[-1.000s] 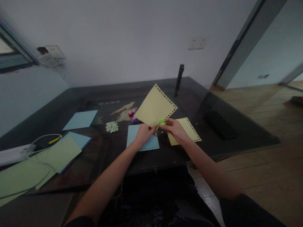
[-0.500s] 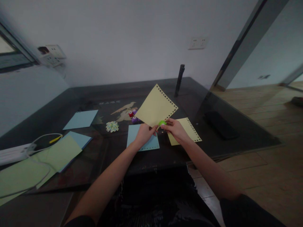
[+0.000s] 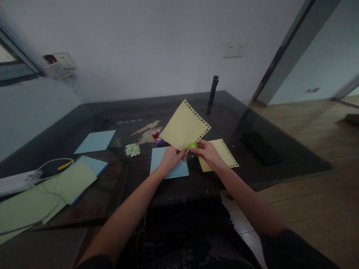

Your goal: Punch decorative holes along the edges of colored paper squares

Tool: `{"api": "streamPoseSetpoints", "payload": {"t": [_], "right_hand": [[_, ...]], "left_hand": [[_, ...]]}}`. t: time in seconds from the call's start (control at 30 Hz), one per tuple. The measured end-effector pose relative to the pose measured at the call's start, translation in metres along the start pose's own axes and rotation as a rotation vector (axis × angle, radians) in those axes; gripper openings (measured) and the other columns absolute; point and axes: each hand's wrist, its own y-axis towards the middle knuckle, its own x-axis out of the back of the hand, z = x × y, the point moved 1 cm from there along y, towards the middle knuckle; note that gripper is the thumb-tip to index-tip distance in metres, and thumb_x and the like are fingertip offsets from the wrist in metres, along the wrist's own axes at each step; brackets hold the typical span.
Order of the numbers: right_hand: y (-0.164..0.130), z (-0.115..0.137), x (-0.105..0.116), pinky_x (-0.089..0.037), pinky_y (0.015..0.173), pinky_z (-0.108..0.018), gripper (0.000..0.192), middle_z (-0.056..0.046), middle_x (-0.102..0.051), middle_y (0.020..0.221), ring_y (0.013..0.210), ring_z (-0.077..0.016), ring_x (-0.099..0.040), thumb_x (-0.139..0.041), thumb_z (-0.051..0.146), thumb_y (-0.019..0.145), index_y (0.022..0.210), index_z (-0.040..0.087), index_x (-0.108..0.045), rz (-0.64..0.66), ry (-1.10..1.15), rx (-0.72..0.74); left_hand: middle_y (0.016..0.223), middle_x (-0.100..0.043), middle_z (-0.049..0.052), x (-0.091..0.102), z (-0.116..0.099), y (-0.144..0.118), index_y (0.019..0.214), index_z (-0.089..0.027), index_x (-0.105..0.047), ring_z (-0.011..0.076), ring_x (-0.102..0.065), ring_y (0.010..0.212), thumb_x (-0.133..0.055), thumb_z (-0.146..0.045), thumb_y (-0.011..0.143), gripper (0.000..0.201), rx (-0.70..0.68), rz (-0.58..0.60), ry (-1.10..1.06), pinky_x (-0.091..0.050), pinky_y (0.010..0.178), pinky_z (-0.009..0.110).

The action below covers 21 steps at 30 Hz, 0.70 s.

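Observation:
My left hand (image 3: 170,157) pinches the lower corner of a yellow paper sheet (image 3: 183,126) and holds it tilted above the dark table (image 3: 84,119). Small holes run along the sheet's upper right edge. My right hand (image 3: 206,152) grips a small green punch (image 3: 192,145) clamped on the sheet's lower edge, right beside my left hand's fingers. Under my hands lie a blue sheet (image 3: 167,161) and a second yellow sheet (image 3: 223,155) with punched holes along its edges.
Red and purple punches (image 3: 157,137) and a heap of paper cut-outs (image 3: 132,150) lie behind the blue sheet. Blue and green sheets (image 3: 70,179), a power strip (image 3: 15,182) with cables sit at left. A black post (image 3: 212,95) and a dark phone (image 3: 261,147) are at right.

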Motion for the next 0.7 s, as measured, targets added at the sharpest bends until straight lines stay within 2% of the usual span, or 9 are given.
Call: {"api": "streamPoseSetpoints", "payload": {"t": [0.7], "right_hand": [[-0.0007,0.0018,-0.0014,-0.046,0.057,-0.028,0.038,-0.002,-0.065,0.074,0.064,-0.0140,-0.059,-0.085,0.032,0.047,0.074,0.019,-0.061,-0.021,0.057,-0.039]], "left_hand": [[0.050,-0.062,0.001,0.0002,-0.0001,-0.0007,0.063,-0.013,-0.064,0.0126,-0.060,0.047,-0.052,-0.029,0.084,0.029,0.000,0.005,0.001,-0.046,0.056,0.021]]}}
